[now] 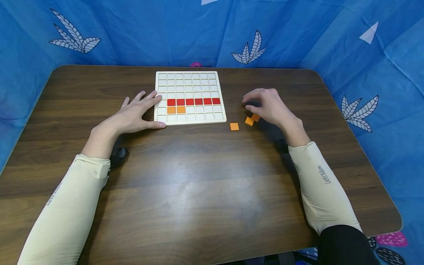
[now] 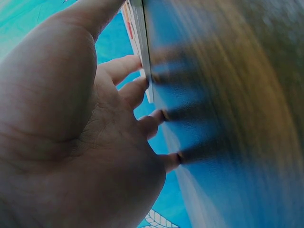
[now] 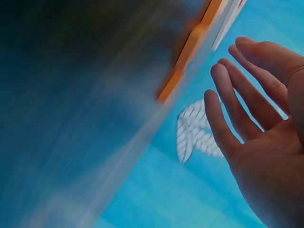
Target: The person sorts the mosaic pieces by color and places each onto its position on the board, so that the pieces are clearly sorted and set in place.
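Note:
A white grid board (image 1: pixel 191 119) lies flat near the table's back edge. Several red tiles (image 1: pixel 189 102) fill a row on it, and two orange tiles (image 1: pixel 176 109) sit in the row below. My left hand (image 1: pixel 134 114) rests at the board's left edge with fingers spread; its thumb touches the front left corner. In the left wrist view, the fingertips (image 2: pixel 128 64) meet the board's side and the table. Loose orange tiles (image 1: pixel 234 126) lie right of the board, two of them close together under my right hand (image 1: pixel 269 106). That hand hovers above them, thumb and fingers apart, holding nothing.
The brown wooden table (image 1: pixel 185 176) has rounded corners. A blue cloth (image 1: pixel 139 33) with leaf prints hangs behind it and on the right side. Dark wrist-worn devices (image 1: pixel 119 157) sit under both wrists, near the tabletop.

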`<state>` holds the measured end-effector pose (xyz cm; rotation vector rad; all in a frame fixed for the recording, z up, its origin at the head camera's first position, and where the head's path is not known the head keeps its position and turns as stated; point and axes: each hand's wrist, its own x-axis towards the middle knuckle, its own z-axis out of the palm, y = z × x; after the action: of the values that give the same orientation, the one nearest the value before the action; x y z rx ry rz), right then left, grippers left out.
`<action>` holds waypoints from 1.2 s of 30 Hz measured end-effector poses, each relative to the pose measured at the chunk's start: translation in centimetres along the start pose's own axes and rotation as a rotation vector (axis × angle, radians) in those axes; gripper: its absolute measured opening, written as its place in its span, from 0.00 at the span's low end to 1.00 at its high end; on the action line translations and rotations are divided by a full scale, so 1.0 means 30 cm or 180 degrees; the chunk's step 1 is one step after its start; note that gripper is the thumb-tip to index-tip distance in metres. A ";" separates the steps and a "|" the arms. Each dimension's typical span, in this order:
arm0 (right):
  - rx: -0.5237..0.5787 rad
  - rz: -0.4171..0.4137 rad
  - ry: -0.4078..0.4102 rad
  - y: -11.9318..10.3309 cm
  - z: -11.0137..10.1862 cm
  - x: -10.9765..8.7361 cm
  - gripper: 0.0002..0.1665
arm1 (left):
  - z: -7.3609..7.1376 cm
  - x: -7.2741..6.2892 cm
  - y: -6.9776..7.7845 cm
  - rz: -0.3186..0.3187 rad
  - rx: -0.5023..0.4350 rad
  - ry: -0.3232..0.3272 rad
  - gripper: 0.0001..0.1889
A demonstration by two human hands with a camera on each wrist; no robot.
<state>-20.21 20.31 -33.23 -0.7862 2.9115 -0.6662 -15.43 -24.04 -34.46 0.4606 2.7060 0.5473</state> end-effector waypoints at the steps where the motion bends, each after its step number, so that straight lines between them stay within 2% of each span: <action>1: 0.0021 0.0059 0.0025 0.016 -0.009 -0.008 0.14 | 0.000 0.000 0.000 0.0003 0.0002 -0.0002 0.58; 5: 0.0128 0.0318 0.0039 0.065 -0.033 -0.032 0.16 | -0.001 0.000 0.001 -0.0012 0.0016 -0.0005 0.58; 9: 0.0193 0.0456 -0.0106 0.090 -0.040 -0.035 0.18 | -0.004 -0.004 0.000 -0.0048 0.0020 -0.0019 0.58; 23: 0.0261 0.0572 -0.0504 0.131 -0.079 -0.051 0.24 | -0.009 -0.003 0.000 -0.0063 0.0030 -0.0014 0.58; 36: 0.0158 0.0490 -0.0359 0.136 -0.054 -0.044 0.17 | -0.001 -0.001 0.001 -0.0040 0.0014 -0.0020 0.58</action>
<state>-21.24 24.75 -33.55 -0.5675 2.8058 -0.6541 -15.41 -24.02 -34.41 0.4455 2.7029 0.5355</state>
